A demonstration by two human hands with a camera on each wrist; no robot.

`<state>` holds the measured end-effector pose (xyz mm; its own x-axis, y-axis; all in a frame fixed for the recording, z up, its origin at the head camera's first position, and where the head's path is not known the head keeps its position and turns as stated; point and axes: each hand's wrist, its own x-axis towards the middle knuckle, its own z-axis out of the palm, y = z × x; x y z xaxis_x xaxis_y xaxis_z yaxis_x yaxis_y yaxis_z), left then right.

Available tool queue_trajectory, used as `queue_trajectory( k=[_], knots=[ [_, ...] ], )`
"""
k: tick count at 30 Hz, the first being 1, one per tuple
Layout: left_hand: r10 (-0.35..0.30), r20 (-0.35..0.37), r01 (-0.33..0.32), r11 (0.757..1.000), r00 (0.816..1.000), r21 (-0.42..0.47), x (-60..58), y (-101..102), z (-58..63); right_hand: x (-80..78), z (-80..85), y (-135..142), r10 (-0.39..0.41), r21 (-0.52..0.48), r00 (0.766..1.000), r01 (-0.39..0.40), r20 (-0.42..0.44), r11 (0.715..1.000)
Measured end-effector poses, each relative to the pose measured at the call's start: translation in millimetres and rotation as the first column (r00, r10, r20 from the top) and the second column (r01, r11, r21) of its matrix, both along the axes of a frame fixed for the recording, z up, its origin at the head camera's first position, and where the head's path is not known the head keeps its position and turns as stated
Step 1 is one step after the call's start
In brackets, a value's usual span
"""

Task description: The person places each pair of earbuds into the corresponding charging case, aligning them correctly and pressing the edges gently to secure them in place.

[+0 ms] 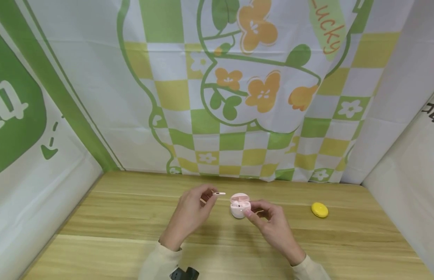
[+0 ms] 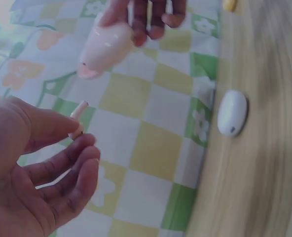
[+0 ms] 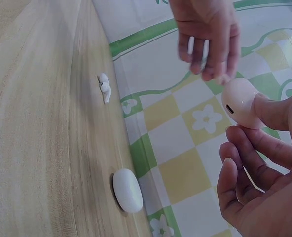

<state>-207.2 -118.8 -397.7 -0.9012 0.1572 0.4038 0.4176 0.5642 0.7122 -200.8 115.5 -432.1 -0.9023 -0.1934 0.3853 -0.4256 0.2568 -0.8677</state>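
Note:
My left hand (image 1: 195, 208) pinches a pale pink earbud (image 1: 219, 193) between thumb and fingertips, its stem pointing right. In the left wrist view that earbud (image 2: 78, 118) shows at the fingertips, apart from the case. With my right hand (image 1: 274, 225), I grip a pink earbud charging case (image 1: 239, 210) by its right side. Its lid (image 1: 239, 197) stands raised, and a small part of another earbud seems to show inside. A dark oval port marks the case's shell (image 3: 242, 103) in the right wrist view.
On the wooden table (image 1: 132, 217) at the right lies a round yellow case (image 1: 319, 210). The wrist views show a white oval case (image 3: 127, 190) and white earbuds (image 3: 104, 88) on the tabletop. A patterned curtain (image 1: 238, 151) hangs behind the table's back edge.

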Motion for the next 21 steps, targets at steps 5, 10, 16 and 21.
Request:
queue_trajectory(
  k=[5,10,16,21],
  knots=[
    [-0.062,-0.005,0.062,0.992,0.998,0.11,4.6,0.4,7.4,0.1,0.2,-0.1,-0.004,0.003,1.0,0.004,0.01,1.0],
    [-0.098,-0.006,0.098,0.975,0.995,0.198,6.0,0.7,10.5,0.4,0.3,-0.1,0.004,0.004,1.0,-0.004,0.009,1.0],
    [-0.117,-0.009,0.115,0.966,0.993,0.232,6.6,3.1,11.1,1.3,0.6,-0.7,0.018,0.0,1.0,-0.018,-0.006,1.0],
    [-0.146,-0.015,0.146,0.959,0.989,0.242,8.2,7.7,12.8,1.7,0.8,-2.4,0.035,0.0,0.999,-0.035,-0.023,0.999]
  ],
)
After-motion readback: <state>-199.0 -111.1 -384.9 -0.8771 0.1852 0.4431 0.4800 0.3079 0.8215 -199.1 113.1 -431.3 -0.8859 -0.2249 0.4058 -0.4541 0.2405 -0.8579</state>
